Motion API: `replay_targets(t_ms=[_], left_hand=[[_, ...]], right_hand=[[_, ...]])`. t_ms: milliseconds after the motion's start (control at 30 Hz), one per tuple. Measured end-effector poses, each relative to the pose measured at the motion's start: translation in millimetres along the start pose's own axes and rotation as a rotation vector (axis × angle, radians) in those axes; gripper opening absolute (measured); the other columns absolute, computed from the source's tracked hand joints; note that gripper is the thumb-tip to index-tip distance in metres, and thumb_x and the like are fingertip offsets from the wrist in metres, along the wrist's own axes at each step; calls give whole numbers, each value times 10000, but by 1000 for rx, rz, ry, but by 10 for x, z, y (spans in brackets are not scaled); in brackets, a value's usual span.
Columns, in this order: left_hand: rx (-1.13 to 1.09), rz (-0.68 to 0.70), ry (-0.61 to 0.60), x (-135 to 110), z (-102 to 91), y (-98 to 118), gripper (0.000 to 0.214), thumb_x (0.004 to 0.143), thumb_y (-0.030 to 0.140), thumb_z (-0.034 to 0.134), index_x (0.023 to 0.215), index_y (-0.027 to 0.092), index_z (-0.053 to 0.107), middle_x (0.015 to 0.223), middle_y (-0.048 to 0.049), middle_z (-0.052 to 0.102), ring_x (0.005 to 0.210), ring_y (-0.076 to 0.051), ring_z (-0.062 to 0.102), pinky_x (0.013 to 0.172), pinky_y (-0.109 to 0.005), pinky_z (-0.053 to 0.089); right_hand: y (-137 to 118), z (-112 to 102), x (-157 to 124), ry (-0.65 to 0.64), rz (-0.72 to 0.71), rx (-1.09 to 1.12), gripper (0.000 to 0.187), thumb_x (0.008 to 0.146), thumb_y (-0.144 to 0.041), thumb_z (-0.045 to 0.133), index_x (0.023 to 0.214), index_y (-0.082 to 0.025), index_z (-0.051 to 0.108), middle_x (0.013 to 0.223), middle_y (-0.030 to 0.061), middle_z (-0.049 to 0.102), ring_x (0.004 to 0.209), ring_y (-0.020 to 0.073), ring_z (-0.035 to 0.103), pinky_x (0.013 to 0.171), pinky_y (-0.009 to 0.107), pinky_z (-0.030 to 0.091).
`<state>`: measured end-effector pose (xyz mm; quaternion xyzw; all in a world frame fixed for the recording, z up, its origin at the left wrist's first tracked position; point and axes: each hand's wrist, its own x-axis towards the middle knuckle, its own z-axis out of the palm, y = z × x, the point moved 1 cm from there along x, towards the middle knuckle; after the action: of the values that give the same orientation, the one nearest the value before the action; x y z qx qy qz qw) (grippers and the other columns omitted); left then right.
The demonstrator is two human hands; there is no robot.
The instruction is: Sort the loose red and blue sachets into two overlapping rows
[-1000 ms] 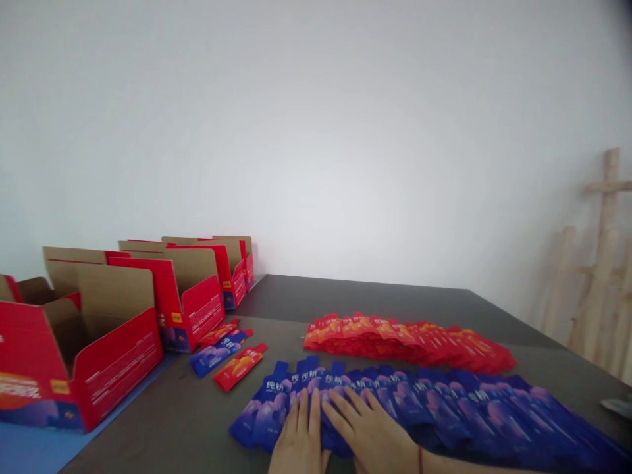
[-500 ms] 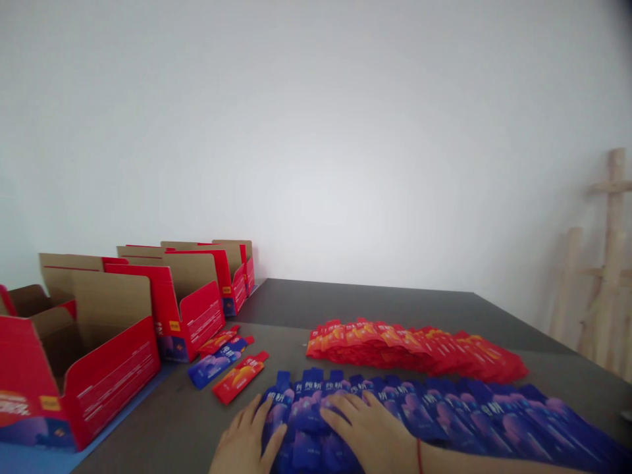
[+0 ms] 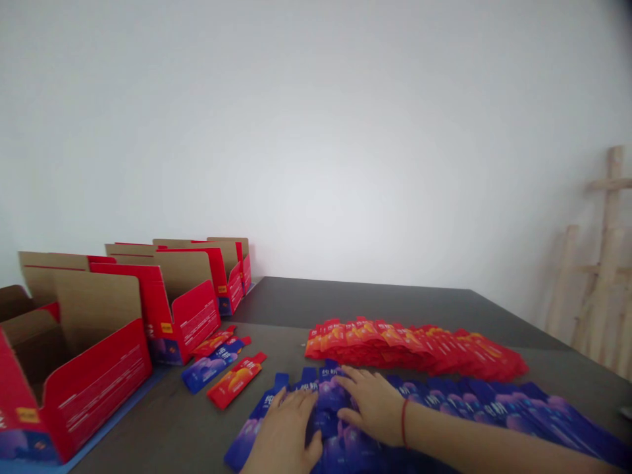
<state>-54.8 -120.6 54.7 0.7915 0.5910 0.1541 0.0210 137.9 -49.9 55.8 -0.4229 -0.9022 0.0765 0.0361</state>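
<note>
My left hand (image 3: 285, 431) lies flat, fingers together, on the left end of a long row of overlapping blue sachets (image 3: 474, 411). My right hand (image 3: 372, 405), with a red string at the wrist, rests fingers spread on the same row just to the right. Behind it runs a row of overlapping red sachets (image 3: 409, 342). Three loose sachets, red, blue (image 3: 210, 365) and red (image 3: 236, 380), lie to the left of my hands.
Several open red cardboard boxes (image 3: 79, 368) stand in a line along the left side of the dark table (image 3: 365, 299), on a blue sheet. Wooden poles (image 3: 600, 276) lean against the white wall at the right.
My left hand slid in from the left onto the blue sachets. My right hand reached further forward over the row. The view shifted slightly to the right.
</note>
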Motion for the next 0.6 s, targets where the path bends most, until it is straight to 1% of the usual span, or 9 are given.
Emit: replay_targets(t_ms=[67,133,200,267,300,367,467,533,600], left_hand=[[-19,-1,-16,7,-7,53,545,697,221,609,1241,186,626,1248,-114,683,1165,-290,624,1078,-527,412],[3,26,6,16,0,72,473,706,214,616,1175,178,662,1157,-113,728,1083,-282,667,1053,-504,444],[77,85,44,26,12,68,336,756,157,555,1054,175,709,1002,-96,773,946,-250,716,1008,-467,489],[193,152,95,11,4,22,317,791,89,475,966,167,727,886,-83,785,832,-229,737,931,-428,545],[259,187,136,-15,-15,-24,335,800,69,446,955,162,728,868,-81,787,800,-226,741,885,-410,571],[394,272,274,-114,-82,-160,356,820,70,414,989,145,718,902,-91,789,794,-230,748,794,-371,606],[539,387,523,-337,-162,-422,336,896,164,392,1036,138,696,968,-96,785,818,-203,751,754,-293,611],[559,410,596,-465,-123,-566,322,931,235,395,1054,168,685,985,-66,785,835,-165,748,751,-224,597],[533,435,606,-543,-2,-648,297,942,270,410,1058,213,677,992,-18,787,842,-128,745,738,-164,581]], right_hand=[[38,7,2,-20,-21,-1,618,857,-485,526,1393,-180,499,1372,158,549,1195,369,527,965,542,415],[30,5,-2,-21,-48,-27,548,868,-431,517,1350,-173,540,1251,152,633,1125,344,577,936,497,443],[-8,-11,4,-21,-58,-78,497,874,-416,513,1294,-159,579,1156,162,673,1055,337,615,889,471,468],[-52,-39,23,-33,-54,-128,531,859,-461,535,1279,-138,583,1087,179,689,992,349,638,832,466,488],[-70,-54,36,-41,-51,-150,568,847,-489,547,1285,-128,576,1060,185,694,964,356,646,805,465,495],[-95,-76,70,-46,-48,-188,605,832,-530,558,1281,-126,577,1021,184,700,920,356,659,766,452,503],[-110,-59,131,-37,-44,-237,518,848,-533,537,1182,-149,633,971,163,707,874,334,671,723,420,506],[-120,-13,171,-19,-50,-279,443,865,-495,527,1103,-147,662,939,155,707,855,318,671,698,400,506],[-137,37,196,4,-56,-329,357,885,-412,513,1034,-135,680,895,152,706,820,297,668,669,378,503]])
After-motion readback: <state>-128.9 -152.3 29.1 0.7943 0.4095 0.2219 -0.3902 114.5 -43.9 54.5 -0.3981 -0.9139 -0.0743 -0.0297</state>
